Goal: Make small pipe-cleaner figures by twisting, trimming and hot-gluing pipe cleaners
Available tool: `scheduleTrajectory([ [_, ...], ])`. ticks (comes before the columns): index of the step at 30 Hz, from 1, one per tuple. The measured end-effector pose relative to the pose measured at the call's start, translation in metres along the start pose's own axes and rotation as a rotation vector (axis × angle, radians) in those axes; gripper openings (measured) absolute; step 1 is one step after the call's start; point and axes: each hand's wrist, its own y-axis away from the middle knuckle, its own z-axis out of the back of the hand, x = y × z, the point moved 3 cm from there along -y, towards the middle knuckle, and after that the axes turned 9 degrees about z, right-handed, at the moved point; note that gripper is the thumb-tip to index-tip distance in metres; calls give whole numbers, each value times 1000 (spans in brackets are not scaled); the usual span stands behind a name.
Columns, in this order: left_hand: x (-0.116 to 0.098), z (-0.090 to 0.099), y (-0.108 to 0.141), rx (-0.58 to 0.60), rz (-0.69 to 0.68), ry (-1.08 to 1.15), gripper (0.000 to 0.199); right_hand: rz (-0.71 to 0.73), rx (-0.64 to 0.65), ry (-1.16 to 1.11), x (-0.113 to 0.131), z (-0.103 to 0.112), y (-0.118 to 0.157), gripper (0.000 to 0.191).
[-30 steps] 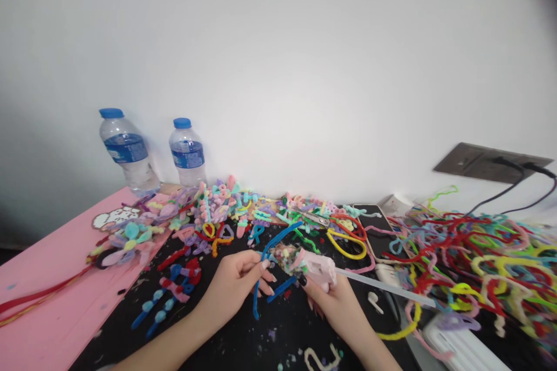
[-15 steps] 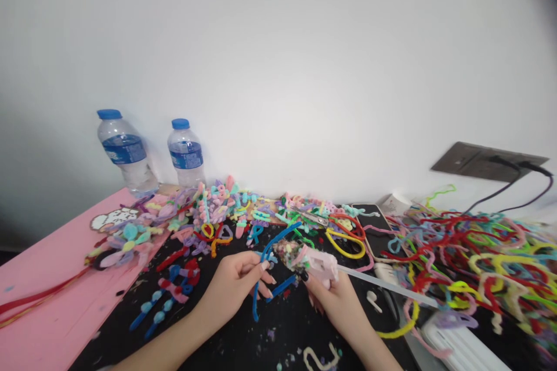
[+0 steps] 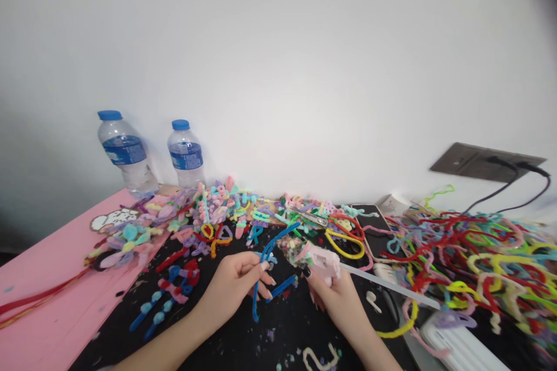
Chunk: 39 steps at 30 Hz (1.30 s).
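Observation:
Between thumb and fingers, my left hand [image 3: 241,278] pinches blue pipe cleaners [image 3: 281,236], which stick out above and below the grip. A small light-blue bit shows at the fingertips. My right hand [image 3: 333,295] is wrapped round a pale pink hot glue gun [image 3: 322,262]. Its nozzle end is coated with coloured fuzz and points left toward the blue pipe cleaners, a little apart from them. A long translucent glue stick [image 3: 389,285] juts out of the gun's back to the right. On the black surface between the hands lies a short blue piece [image 3: 281,288].
Scissors with red and yellow handles [image 3: 346,243] lie behind the glue gun. A tangle of pipe cleaners [image 3: 474,255] covers the right side. Finished fuzzy shapes [image 3: 221,203] line the wall. Two water bottles [image 3: 186,153] stand back left, near a pink board [image 3: 47,255]. A white earbud [image 3: 373,301] lies right.
My right hand and the glue gun have shifted slightly right, widening the gap between nozzle and blue pipe cleaners. My left hand keeps its hold in nearly the same place.

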Motion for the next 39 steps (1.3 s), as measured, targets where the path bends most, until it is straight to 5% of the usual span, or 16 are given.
scheduleTrajectory([
  [39,-1,1,0,22,0,32,30,-68,-97,14,-7,4,0,27],
])
